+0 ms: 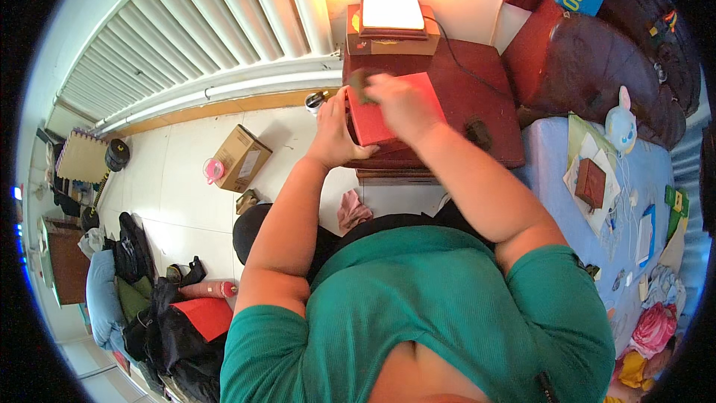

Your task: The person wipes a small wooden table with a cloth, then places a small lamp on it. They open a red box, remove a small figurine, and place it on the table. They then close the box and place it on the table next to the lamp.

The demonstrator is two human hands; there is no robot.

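Observation:
A flat red box (386, 115) rests on the dark red bedside cabinet (489, 84) before me. My left hand (331, 137) grips its left side, fingers along the far left edge and thumb at the near edge. Over the box's top, my right hand (400, 103) is blurred. Its fingers are closed on a small dark greenish object (362, 87) at the box's far left corner; blur hides what that object is. To the right, a dark brown object or patch (479, 133) shows on the cabinet top.
A glowing lamp (391, 8) stands on a box at the cabinet's back, its black cord (458, 56) trailing right. A radiator (224, 11) lines the wall. A cardboard box (243, 158) and pink cup (213, 170) are left. The blue-covered bed (545, 162) holds scattered items.

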